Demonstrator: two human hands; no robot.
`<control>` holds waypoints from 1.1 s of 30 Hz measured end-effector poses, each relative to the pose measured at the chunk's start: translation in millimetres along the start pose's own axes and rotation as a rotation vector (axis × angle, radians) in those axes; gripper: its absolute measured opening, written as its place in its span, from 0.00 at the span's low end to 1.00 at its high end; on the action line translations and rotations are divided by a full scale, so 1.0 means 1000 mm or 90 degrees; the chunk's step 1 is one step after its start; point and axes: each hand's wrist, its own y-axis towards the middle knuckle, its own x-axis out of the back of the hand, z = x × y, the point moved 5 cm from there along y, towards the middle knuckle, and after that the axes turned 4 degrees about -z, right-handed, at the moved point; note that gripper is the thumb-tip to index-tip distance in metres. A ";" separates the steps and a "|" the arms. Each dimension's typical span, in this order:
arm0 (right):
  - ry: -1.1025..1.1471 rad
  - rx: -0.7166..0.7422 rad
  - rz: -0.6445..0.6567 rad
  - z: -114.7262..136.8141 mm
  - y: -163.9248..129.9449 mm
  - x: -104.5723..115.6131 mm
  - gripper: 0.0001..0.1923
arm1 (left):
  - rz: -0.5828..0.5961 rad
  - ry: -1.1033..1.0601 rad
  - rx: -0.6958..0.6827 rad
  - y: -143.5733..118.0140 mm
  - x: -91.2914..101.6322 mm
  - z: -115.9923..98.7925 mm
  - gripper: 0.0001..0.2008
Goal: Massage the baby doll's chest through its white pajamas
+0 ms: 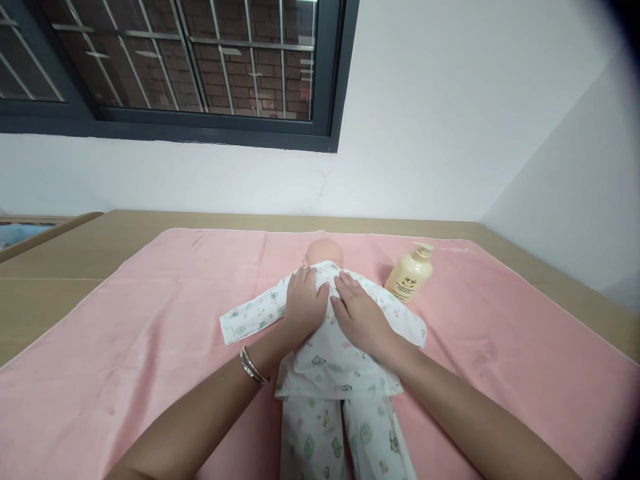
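A baby doll (326, 252) lies on a pink towel (150, 333), head away from me, dressed in white printed pyjamas (330, 360). My left hand (304, 303) rests flat on the doll's upper body near its left shoulder, fingers spread. My right hand (357, 310) lies flat beside it on the pyjama top, fingers pointing toward the collar. Neither hand grips anything. A silver bangle (253, 367) circles my left wrist.
A cream pump bottle (410, 275) lies tilted on the towel just right of the doll. The towel covers a tan table (60, 267) set against a white wall. A barred window (200, 60) is above.
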 end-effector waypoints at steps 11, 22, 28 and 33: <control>0.044 0.014 -0.060 -0.020 0.014 -0.008 0.31 | -0.037 0.015 -0.105 -0.012 -0.003 -0.011 0.21; 0.044 0.012 -0.063 -0.021 0.013 -0.008 0.31 | -0.038 0.004 -0.103 -0.011 0.001 -0.013 0.21; 0.042 0.009 -0.061 -0.021 0.014 -0.008 0.30 | -0.037 0.002 -0.106 -0.011 0.001 -0.013 0.21; 0.048 0.007 -0.061 -0.022 0.014 -0.008 0.31 | -0.042 0.003 -0.106 -0.012 0.000 -0.012 0.21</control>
